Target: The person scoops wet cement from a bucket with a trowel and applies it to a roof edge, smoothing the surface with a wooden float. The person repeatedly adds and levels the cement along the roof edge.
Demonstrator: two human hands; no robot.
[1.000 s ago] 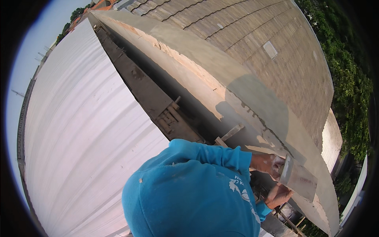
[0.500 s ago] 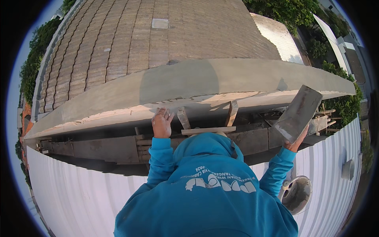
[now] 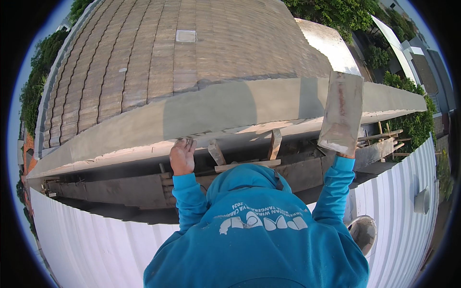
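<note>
My left hand (image 3: pixel 182 159) is open, its loosely bent, slightly parted fingertips touching the lower edge of the long plastered concrete band (image 3: pixel 206 108). On the right, my right hand (image 3: pixel 346 155), mostly hidden, grips a rectangular, cement-smeared plastering trowel (image 3: pixel 342 109), held nearly upright in front of the band. Between my hands, short wooden braces (image 3: pixel 274 144) lean under the band's edge beside a horizontal wooden strip (image 3: pixel 247 163). The blue-sleeved arms and hooded back fill the lower middle.
A tiled roof (image 3: pixel 129 53) rises beyond the band. A dark gutter channel (image 3: pixel 110 192) runs below it, above a white corrugated metal roof (image 3: pixel 91 245). A bucket (image 3: pixel 362 233) and another container (image 3: pixel 422 204) sit at right, near scaffold sticks (image 3: pixel 389 137). Trees (image 3: pixel 336 14) stand behind.
The view has swung round from a second ago, when both hands were together at the trowel on the right. My left hand moved apart to the band's edge; the trowel has risen and turned more upright.
</note>
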